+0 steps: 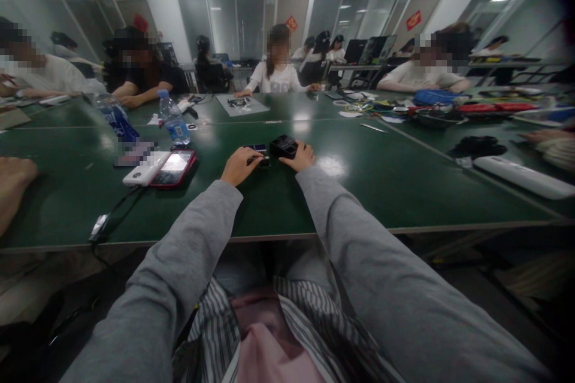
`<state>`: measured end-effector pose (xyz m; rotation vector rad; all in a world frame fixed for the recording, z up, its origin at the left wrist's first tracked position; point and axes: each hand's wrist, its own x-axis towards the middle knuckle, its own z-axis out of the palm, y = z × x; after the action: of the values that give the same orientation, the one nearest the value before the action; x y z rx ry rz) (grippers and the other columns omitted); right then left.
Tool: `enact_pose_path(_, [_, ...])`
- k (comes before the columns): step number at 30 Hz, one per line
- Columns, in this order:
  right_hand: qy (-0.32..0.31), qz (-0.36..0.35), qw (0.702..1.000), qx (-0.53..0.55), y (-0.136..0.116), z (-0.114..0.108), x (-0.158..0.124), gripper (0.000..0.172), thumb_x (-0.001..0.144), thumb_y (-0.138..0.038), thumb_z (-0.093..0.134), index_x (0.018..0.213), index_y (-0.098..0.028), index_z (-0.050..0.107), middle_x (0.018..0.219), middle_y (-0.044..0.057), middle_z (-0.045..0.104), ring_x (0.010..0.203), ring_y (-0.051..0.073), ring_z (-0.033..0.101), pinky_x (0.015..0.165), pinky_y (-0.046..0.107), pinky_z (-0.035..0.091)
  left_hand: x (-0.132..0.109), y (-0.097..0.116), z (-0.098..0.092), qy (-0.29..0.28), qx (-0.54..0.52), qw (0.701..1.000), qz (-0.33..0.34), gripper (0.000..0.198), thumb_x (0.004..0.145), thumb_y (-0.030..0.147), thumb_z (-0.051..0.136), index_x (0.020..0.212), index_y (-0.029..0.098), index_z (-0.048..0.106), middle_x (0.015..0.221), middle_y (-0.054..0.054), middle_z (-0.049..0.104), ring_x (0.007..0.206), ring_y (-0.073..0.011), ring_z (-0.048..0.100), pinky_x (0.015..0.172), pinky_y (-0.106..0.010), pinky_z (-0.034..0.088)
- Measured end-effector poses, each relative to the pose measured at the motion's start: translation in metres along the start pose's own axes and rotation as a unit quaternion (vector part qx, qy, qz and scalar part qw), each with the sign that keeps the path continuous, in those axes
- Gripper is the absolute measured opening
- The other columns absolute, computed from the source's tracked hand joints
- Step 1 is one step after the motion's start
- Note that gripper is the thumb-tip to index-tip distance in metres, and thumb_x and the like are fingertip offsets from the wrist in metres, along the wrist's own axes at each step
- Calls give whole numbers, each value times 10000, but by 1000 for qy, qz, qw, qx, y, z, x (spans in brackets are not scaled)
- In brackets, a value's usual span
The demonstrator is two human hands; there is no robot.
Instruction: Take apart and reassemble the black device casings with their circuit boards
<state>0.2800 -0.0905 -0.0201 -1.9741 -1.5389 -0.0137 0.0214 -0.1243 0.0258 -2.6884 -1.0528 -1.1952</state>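
Observation:
On the green table, in front of me, two small dark objects lie side by side. My left hand has its fingers closed on the flat dark item, which shows a shiny top and a light edge near my fingertips. To its right is a black box with thin pale lines on top. My right hand grips that box at its right side, thumb at the near edge and fingers at the far right corner.
Left of my hands are a red-edged phone, a white power bank with a cable, and water bottles. Cables and a blue pouch lie at the far right, a long white object nearer. Other people sit around the table.

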Motion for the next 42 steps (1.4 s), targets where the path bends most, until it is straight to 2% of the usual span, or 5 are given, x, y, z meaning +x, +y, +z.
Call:
enact_pose_path(31, [2,-2,1000,-3,1,1,0,980,694,-595,803,1465,-216,332,1356,200,426,1261,382,440,1017,517,362,-2,-3,0,-24,6,999,-31,202,1014,323,543,1058,235,720,1079,-45,721,1010,-227,633,906,-384,513])
enact_pose_path(42, [-1,-1,1000,-8,1,3,1,1000,690,-601,822,1471,-208,336,1371,200,421,1275,375,439,1035,518,362,-1,-10,6,-29,8,999,-43,208,1017,312,534,1073,229,717,1098,-41,729,990,-222,634,903,-378,511])
